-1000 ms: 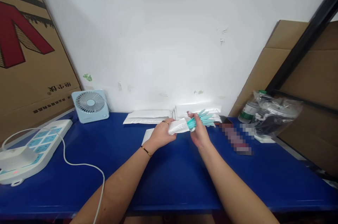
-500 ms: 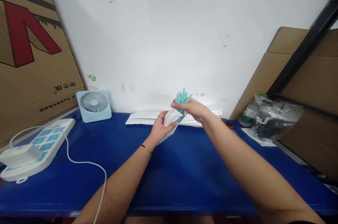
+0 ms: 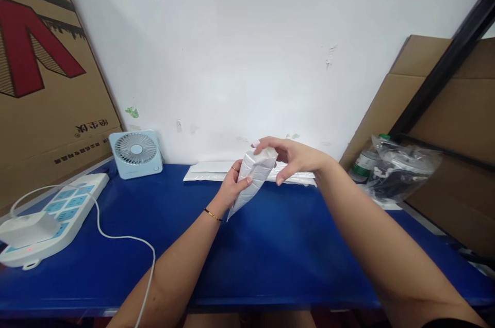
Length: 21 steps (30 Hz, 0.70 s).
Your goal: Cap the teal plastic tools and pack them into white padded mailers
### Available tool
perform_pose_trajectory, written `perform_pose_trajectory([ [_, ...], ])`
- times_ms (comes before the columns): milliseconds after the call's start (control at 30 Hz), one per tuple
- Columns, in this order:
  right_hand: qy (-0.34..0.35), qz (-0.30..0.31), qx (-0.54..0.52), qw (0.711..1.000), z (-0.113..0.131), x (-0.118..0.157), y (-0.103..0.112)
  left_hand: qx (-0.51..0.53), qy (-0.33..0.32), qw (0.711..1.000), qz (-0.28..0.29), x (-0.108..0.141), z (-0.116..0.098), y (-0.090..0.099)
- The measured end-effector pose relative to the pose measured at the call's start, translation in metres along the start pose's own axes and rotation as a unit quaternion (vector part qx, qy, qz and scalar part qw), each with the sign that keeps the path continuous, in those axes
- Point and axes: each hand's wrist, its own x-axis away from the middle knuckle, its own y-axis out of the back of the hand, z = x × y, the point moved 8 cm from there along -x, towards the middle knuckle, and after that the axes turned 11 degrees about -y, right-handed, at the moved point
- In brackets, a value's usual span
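A shiny white pouch [image 3: 253,176] is held up over the blue table, its pointed lower end tilted down to the left. My left hand [image 3: 233,183] grips its left side, thumb across the front. My right hand [image 3: 291,155] is at the pouch's upper opening, fingers curved over the rim and thumb apart from them. The turquoise sticks do not show now; the inside of the pouch is hidden. Behind the hands, flat white packages [image 3: 209,171] lie along the wall.
On the left are a light blue fan [image 3: 137,154], a white power strip [image 3: 77,209] and a cable [image 3: 127,237] crossing near my left forearm. A bottle [image 3: 363,164] and a plastic-wrapped dark item [image 3: 394,173] stand at the right. Cardboard [image 3: 417,60] leans there.
The turquoise sticks have gone out of sight at the pouch's opening. My right hand has opened its thumb away and moved slightly right. The pouch now faces the camera more.
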Motion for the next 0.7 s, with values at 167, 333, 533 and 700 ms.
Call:
perform_pose_trajectory([
  [167, 0.066, -0.122, 0.172, 0.975, 0.008, 0.04, 0.016, -0.109, -0.06, 0.987, 0.098, 0.0, -0.03, -0.017],
  [333, 0.048, -0.05, 0.303, 0.951, -0.019, 0.103, -0.057, -0.327, -0.028, 0.894, 0.306, 0.035, -0.072, -0.043],
  [533, -0.004, -0.042, 0.381, 0.924, -0.082, 0.124, -0.153, -0.358, 0.082, 0.874, 0.317, 0.114, -0.073, -0.061],
  [700, -0.038, -0.036, 0.268, 0.962, -0.088, 0.121, -0.15, -0.436, 0.089, 0.861, 0.246, 0.148, -0.047, -0.075],
])
